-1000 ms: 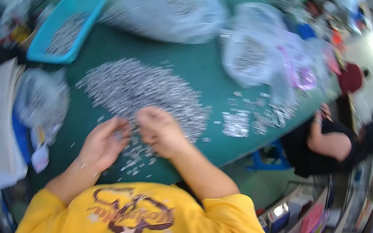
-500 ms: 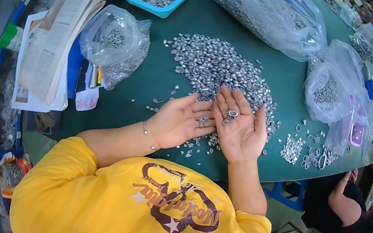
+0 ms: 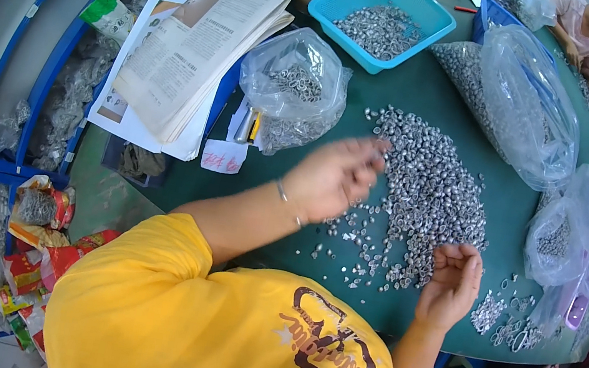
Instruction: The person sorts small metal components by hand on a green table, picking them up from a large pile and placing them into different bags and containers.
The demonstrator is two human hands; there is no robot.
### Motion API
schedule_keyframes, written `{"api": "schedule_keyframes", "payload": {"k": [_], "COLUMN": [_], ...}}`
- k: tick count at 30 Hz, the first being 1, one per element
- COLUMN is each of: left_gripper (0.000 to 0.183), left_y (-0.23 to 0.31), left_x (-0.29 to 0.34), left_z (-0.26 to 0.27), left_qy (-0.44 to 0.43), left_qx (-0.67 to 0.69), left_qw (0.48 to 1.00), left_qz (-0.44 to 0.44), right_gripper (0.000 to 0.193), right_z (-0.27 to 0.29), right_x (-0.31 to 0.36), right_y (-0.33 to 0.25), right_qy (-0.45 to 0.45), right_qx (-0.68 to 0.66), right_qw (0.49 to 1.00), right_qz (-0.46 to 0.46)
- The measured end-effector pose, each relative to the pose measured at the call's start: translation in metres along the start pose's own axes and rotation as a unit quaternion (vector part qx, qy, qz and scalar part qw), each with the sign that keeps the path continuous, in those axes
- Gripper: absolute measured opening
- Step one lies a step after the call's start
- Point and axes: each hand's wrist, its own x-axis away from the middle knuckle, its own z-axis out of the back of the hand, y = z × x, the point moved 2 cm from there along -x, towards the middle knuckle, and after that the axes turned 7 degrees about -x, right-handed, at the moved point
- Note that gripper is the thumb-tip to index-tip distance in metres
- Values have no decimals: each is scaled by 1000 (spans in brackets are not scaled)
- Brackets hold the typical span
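Note:
A large heap of small silver metal pieces [image 3: 427, 183] covers the middle of the green table. My left hand [image 3: 334, 179] is at the heap's left edge, its fingers curled and smeared by motion. Whether anything is between them does not show. At the heap's near right edge, my right hand [image 3: 451, 284] is cupped with its fingers bent inward, and what lies in the palm is hidden. Loose silver pieces [image 3: 368, 255] are scattered between my two hands.
A blue basket [image 3: 321, 11] of metal pieces stands at the back. Clear bags of parts [image 3: 294, 67] lie left and right [image 3: 559, 232]. Papers [image 3: 200, 51] are stacked at left. Smaller piles [image 3: 488, 314] sit at right. Another person [image 3: 581, 33] works at the far right.
Both hands were side by side, palms up, with silver pieces on them. They have moved apart and curled, the left toward the heap's left side. The view has swung leftward.

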Motion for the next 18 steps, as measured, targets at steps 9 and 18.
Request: {"api": "schedule_keyframes", "payload": {"k": [9,18], "left_gripper": [17,40], "left_y": [125,119], "left_x": [2,-9], "left_z": [24,31], "left_qy": [112,254], "left_qx": [-161,-406], "left_qw": [918,801], "left_qz": [-346,-359], "right_gripper": [21,13], "right_z": [25,22], "right_x": [13,16], "right_y": [-8,3], "right_qy": [64,22], "right_qx": [14,215], "right_qw": [998,976], "right_qz": [-12,-27]}}
